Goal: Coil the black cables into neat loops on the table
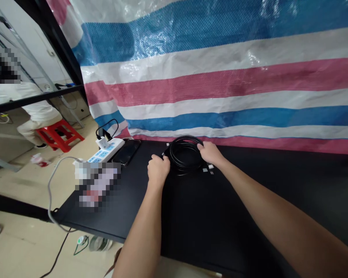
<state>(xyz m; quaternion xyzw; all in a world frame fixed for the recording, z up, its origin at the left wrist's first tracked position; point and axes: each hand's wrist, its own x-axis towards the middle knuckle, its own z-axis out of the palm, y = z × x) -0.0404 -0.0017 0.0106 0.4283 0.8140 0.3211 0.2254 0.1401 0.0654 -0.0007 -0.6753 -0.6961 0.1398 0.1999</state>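
Note:
A coiled black cable point(186, 170) lies near the back edge of the black table point(197, 220), in front of the striped sheet. At the coil's left side is my left hand point(159, 168), its fingers closed on the cable near a small connector end. My right hand point(210, 153) pinches the coil at its upper right. Small white and grey pieces point(205, 170) lie on the table just below my right hand, and another small white piece sits behind the coil.
At the table's left are a white power strip point(106, 151) with plugs, a dark phone point(127, 151) and a pixelated object point(100, 187). A striped sheet point(220, 85) hangs behind. A person point(36, 102) sits on a red stool point(60, 133) beyond the black frame.

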